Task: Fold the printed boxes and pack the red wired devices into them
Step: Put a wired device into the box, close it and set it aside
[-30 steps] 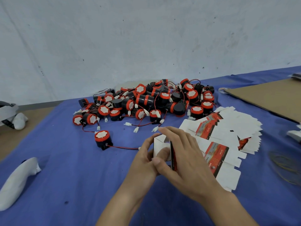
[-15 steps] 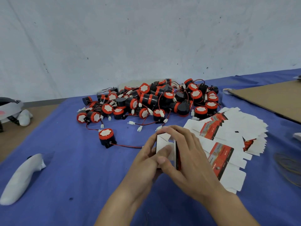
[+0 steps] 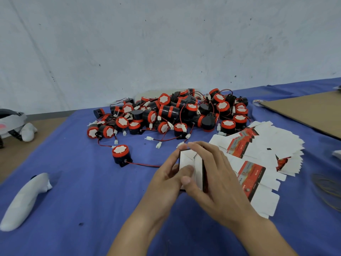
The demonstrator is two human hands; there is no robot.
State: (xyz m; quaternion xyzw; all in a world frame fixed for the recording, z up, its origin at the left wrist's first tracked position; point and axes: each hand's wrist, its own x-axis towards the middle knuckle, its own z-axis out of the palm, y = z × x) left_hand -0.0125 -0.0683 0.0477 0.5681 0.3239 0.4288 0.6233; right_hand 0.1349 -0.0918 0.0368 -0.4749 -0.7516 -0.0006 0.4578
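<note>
White plastic, a handle-shaped thing (image 3: 24, 200), lies far left on the blue cloth (image 3: 92, 191). One red wired device (image 3: 120, 154) stands apart from the pile (image 3: 175, 113) behind it, and none looks packed. At centre the left hand (image 3: 166, 180) and right hand (image 3: 217, 178) both curl round a half-formed printed box (image 3: 191, 163), with the thumbs on its white end flaps. To the right lies a stack of flat boxes (image 3: 258, 148), not yet folded. Nearly all the work is left, I judge.
</note>
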